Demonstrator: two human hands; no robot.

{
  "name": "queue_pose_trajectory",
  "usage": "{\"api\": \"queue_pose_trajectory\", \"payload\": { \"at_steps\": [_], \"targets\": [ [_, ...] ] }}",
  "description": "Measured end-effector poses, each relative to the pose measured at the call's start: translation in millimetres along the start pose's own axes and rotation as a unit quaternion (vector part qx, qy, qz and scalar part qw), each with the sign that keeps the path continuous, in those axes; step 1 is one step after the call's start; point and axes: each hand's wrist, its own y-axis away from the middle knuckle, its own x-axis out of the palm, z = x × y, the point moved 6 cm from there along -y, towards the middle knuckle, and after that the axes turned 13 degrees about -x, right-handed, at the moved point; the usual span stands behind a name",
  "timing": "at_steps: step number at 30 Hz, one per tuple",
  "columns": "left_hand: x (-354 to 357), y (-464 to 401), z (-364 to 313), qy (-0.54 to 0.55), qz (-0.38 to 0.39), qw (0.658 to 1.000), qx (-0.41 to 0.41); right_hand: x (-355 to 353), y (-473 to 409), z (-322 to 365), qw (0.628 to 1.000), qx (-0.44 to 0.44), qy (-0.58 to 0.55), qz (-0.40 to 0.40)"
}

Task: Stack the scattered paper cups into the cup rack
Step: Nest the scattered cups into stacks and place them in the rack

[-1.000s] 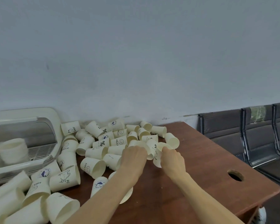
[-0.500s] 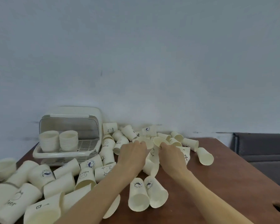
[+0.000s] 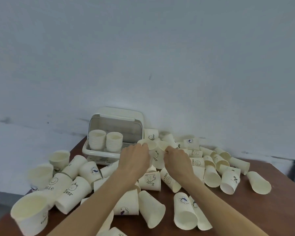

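Reaching into the heap, both hands work just in front of the cup rack (image 3: 115, 133). The left hand (image 3: 134, 160) curls its fingers round one paper cup (image 3: 147, 144), mouth toward the rack; the right hand (image 3: 176, 159) pinches a second cup (image 3: 163, 145) at its rim, the two cups nearly touching. The rack stands up and to the left of both hands, close by, with the left hand nearer its open front. Inside stand two upright stacks (image 3: 106, 141). On the brown table (image 3: 262, 210) lie roughly three dozen loose cups (image 3: 184, 213), most on their sides; an exact count escapes me. Nesting one held cup into the other looks like the step in hand.
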Motion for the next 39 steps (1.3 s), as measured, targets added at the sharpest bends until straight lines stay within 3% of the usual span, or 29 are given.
{"api": "queue_pose_trajectory", "payload": {
  "at_steps": [19,32,39],
  "targets": [
    [14.3,-17.0,142.5,0.004,0.017,0.997,-0.076,42.5,-137.3,126.5,0.989,-0.103,-0.053,-0.093],
    [14.6,-26.5,174.9,-0.016,0.04,0.998,-0.053,113.5,-149.1,133.8,0.995,-0.095,0.022,0.03],
    [11.0,-51.2,188.8,0.005,0.006,0.998,-0.057,129.5,-144.7,139.6,0.993,-0.087,0.048,0.061]
  ]
}}
